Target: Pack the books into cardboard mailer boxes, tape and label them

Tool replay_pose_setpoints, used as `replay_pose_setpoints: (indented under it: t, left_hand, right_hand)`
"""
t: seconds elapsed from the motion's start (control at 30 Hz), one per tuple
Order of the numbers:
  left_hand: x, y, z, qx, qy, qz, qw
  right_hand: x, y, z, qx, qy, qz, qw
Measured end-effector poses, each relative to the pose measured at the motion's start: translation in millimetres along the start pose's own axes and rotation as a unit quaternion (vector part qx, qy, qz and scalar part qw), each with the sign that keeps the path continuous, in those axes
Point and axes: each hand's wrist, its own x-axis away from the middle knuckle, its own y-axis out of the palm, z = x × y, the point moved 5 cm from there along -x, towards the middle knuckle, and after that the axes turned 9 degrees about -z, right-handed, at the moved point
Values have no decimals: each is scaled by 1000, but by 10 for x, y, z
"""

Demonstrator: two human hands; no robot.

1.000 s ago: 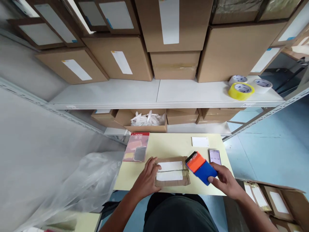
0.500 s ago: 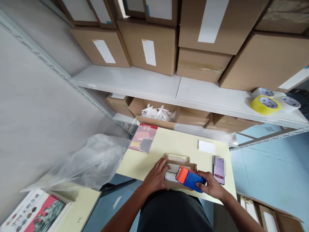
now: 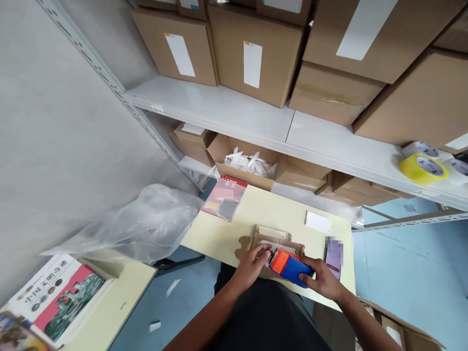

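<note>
A flat cardboard parcel [image 3: 275, 239] with white labels lies near the front edge of a pale yellow table [image 3: 278, 214]. My left hand [image 3: 253, 265] rests on the parcel's near left side, fingers curled on its edge. My right hand [image 3: 321, 280] grips an orange-and-blue tape dispenser [image 3: 288, 265] whose orange end sits on the parcel's near side beside the left fingers.
On the table lie a red book [image 3: 224, 197], a white card [image 3: 318, 222] and a phone [image 3: 334, 251]. Shelves behind hold cardboard boxes [image 3: 252, 58] and tape rolls [image 3: 422, 168]. A plastic bag [image 3: 146, 219] and a second table with books [image 3: 58, 302] are at left.
The right hand brought the dispenser left and down onto the parcel's near side. The left hand slid from the left end to beside it. The view tilted and shifted left.
</note>
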Motion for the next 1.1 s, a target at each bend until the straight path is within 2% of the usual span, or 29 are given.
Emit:
replay_pose_setpoints:
  t: [0.1, 0.2, 0.33, 0.43, 0.6, 0.7, 0.8, 1.1]
  left_hand:
    - [-21, 76, -13, 24, 11, -8, 1000]
    - [10, 18, -59, -10, 31, 54, 998]
    - [82, -88, -199, -41, -7, 134, 990]
    - [137, -198, -310, -50, -38, 188, 980]
    - [268, -519, -473, -34, -69, 283, 956]
    - [292, -645, -527, -23, -77, 279, 957]
    - [260, -669, -577, -4, -97, 254, 962]
    - [47, -437, -881, 90, -90, 206, 970]
  right_hand:
    - [8, -5, -38, 14, 0, -9, 1000]
    - [-16, 13, -111, 43, 2, -23, 999]
    - [-130, 71, -277, 96, 10, -34, 995]
    - [-254, 119, -378, 113, 24, -34, 993]
    - [-405, 124, -405, 128, 55, -26, 990]
    - [-458, 114, -390, 140, 65, -37, 987]
    - [-483, 104, -390, 146, 49, -45, 987]
    - [-371, 108, -216, 100, 22, -73, 992]
